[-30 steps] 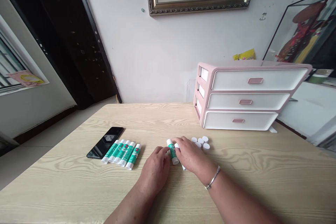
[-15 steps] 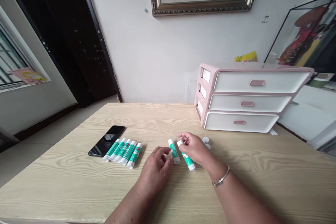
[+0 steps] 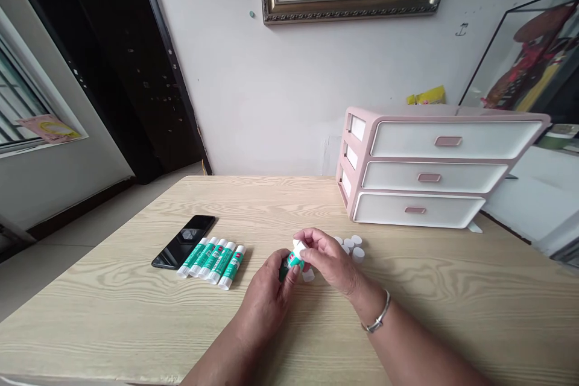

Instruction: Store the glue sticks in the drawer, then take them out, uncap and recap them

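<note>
My left hand (image 3: 270,282) is wrapped round the body of a green-and-white glue stick (image 3: 295,259), tilted above the table. My right hand (image 3: 329,258) pinches the white cap end of the same stick. Just under the hands a white end (image 3: 308,275) shows; whether it belongs to another stick is hidden. Several glue sticks (image 3: 221,262) lie side by side to the left of my hands. Behind my right hand several loose white caps (image 3: 357,254) are grouped on the table.
A black phone (image 3: 184,241) lies beside the row of sticks on the wooden table (image 3: 113,313). A pink and white drawer unit (image 3: 423,176) stands at the back right against the wall. A framed picture (image 3: 353,12) hangs above.
My left hand has taken hold of a glue stick and lifted it. My right hand has moved slightly left onto its cap end, uncovering more of the white caps behind it.
</note>
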A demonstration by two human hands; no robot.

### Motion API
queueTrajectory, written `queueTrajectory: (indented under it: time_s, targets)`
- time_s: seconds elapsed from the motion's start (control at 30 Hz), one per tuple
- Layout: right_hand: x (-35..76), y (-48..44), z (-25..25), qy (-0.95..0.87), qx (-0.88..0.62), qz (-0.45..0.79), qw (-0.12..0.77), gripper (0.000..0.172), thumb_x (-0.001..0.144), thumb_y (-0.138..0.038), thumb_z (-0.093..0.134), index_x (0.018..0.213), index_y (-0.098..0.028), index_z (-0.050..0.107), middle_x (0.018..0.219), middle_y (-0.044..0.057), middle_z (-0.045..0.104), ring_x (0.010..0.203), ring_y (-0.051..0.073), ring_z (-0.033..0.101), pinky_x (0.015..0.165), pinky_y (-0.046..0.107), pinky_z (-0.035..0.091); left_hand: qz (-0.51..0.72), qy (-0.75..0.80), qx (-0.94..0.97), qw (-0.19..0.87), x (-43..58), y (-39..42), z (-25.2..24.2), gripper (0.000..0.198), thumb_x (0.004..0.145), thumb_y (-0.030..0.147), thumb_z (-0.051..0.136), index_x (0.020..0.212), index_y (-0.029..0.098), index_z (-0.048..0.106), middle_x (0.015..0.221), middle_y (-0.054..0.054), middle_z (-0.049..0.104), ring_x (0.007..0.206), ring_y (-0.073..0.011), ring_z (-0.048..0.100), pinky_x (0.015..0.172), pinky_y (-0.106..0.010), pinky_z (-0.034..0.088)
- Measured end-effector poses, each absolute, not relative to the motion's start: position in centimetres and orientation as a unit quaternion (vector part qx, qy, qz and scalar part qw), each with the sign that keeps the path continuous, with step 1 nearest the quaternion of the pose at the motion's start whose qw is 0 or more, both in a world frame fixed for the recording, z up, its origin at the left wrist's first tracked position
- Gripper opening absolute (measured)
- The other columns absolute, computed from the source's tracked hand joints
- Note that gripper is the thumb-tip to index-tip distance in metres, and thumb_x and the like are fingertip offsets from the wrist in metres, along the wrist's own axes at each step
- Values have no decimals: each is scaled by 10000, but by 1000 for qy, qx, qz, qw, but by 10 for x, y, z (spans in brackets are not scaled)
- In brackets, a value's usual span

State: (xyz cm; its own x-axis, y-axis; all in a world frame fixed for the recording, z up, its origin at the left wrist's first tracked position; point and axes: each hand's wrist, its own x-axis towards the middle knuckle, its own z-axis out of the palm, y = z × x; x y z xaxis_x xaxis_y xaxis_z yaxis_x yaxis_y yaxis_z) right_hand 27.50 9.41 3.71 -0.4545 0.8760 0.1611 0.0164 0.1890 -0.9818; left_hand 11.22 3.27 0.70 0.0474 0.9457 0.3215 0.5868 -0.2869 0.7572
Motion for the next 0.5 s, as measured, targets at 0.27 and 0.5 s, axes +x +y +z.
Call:
queueTrajectory:
  time_s: [0.27,0.5]
  targets:
    - [269,87,37,-775,-440,298,343,293,997,-376,427,906,-210,651,763,17,664,724,155,587,673,263,421,348,558,745,111,114,29,4,293,985,390,492,1211,222,573,1075,-113,713,929,-262,688,789,-359,505]
    - [265,89,23,-724,-389,387,418,270,909,-188,420,968,-216,682,552,-61,493,516,111,458,525,215,367,375,486,720,325,116,23,26,315,1006,455,449,1118,223,630,1031,-63,720,941,-208,660,853,-291,486]
